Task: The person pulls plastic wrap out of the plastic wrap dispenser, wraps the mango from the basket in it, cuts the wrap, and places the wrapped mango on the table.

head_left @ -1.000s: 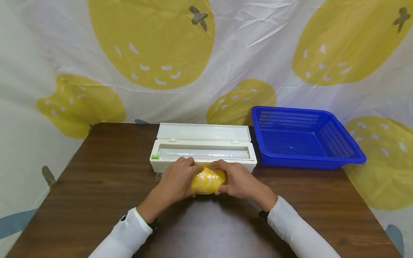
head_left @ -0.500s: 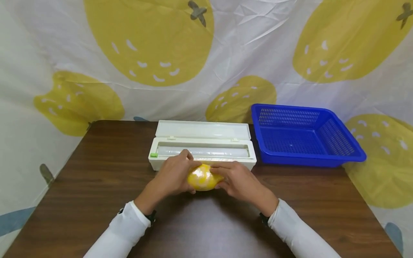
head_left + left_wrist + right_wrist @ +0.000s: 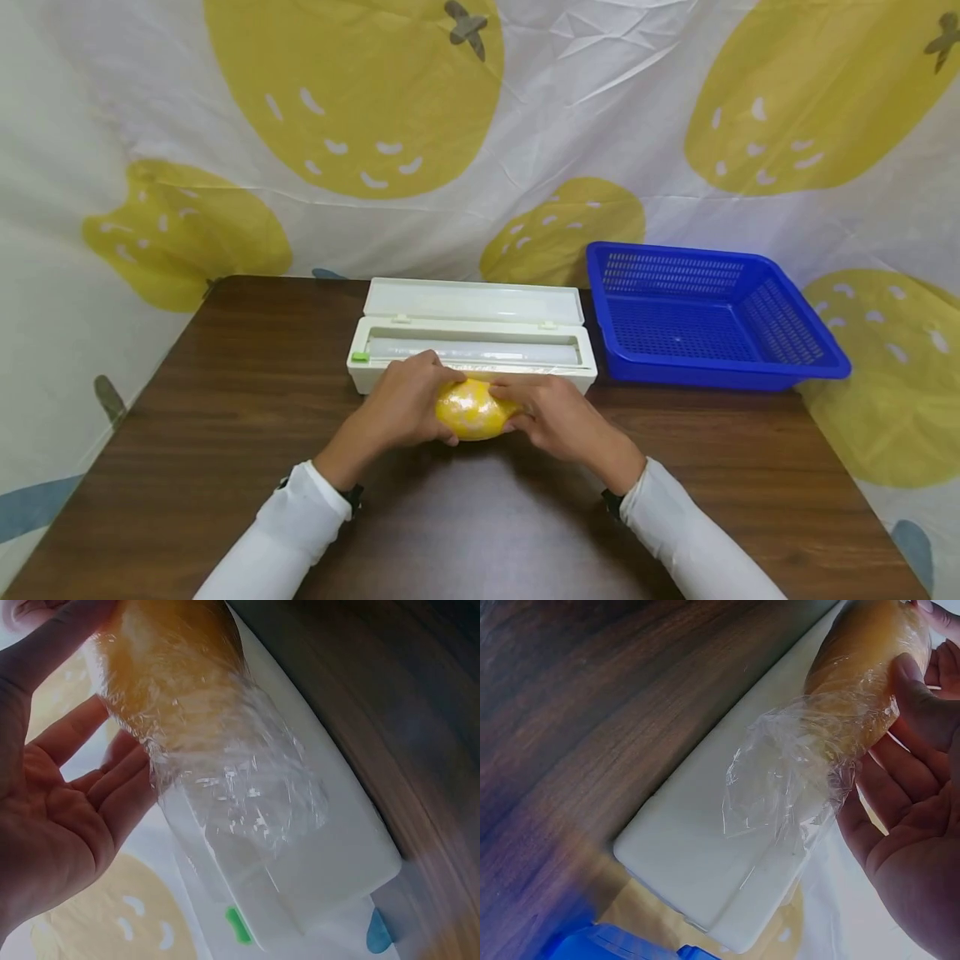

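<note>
A glossy yellow rounded thing point(image 3: 471, 410), wrapped in cling film, is held between both hands just in front of the cling film dispenser point(image 3: 472, 373). Its exact kind is hidden by the wrap. My left hand point(image 3: 408, 400) grips its left side, thumb near and fingers on the far side. On the right, my right hand point(image 3: 558, 417) holds the other end, fingers over the top and thumb below. Loose, crumpled cling film point(image 3: 247, 776) sticks out past the yellow thing on the left, and more film point(image 3: 772, 776) hangs from its right end. The dispenser's lid stands raised, showing the roll point(image 3: 472, 350).
A blue plastic basket point(image 3: 712, 367) stands to the right of the dispenser. Both are on a dark wooden table point(image 3: 225, 400). Behind it hangs a white cloth point(image 3: 555, 100) with yellow fruit prints. A green slider point(image 3: 360, 357) sits at the dispenser's left end.
The yellow thing has turned in the hands and shifted slightly up and left. My right fingers have moved onto its top. Dispenser and basket stay in place.
</note>
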The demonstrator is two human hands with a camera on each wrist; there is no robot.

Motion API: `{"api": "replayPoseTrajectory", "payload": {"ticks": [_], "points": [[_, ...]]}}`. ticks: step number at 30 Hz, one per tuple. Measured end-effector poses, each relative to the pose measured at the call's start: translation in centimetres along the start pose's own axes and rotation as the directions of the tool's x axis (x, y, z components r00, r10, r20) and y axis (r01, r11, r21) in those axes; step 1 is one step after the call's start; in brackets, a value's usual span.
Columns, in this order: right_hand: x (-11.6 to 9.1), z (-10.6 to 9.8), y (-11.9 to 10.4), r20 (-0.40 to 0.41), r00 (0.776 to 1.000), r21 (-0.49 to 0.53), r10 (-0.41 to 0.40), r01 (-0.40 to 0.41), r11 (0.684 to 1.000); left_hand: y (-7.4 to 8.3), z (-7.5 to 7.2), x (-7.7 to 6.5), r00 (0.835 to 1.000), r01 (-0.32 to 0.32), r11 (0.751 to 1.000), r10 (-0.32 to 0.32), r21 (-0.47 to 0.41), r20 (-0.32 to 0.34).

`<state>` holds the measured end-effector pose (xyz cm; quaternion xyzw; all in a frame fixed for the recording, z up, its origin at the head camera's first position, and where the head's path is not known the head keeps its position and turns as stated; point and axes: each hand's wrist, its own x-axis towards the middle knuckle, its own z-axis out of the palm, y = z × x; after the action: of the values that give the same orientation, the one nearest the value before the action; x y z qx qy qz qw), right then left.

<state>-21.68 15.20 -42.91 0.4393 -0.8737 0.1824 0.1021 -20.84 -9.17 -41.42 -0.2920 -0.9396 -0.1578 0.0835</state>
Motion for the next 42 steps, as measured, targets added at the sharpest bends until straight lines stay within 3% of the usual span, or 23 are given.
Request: {"api": "replayPoseTrajectory", "payload": {"ticks": [5,20,29,37,42], "points": [[0.0,0.2,0.2,0.015,1.0,0.024,0.012,-0.012,1.0,-0.7,0.0,0.2,1.0,-0.022,0.999,0.023,-0.04,0.015],[0.1,0.5,0.7,0.068,0.997,0.094,0.024,-0.03,0.995,-1.6,-0.1,0.2,0.996,-0.009,0.976,0.027,-0.216,0.081],[0.0,0.7,0.9,0.088,0.996,0.16,0.018,-0.032,0.987,-1.9,0.5,-0.4,0.997,-0.022,0.959,0.041,-0.282,0.059],[0.2,0.6,1.3,0.12,0.992,0.23,0.028,-0.055,0.972,-2.2,0.3,-0.3,0.995,-0.035,0.949,0.063,-0.315,0.081],[0.3,0.7,1.5,0.128,0.991,0.237,0.041,-0.07,0.969,-2.0,0.3,-0.3,0.995,-0.047,0.956,0.071,-0.291,0.073]]}}
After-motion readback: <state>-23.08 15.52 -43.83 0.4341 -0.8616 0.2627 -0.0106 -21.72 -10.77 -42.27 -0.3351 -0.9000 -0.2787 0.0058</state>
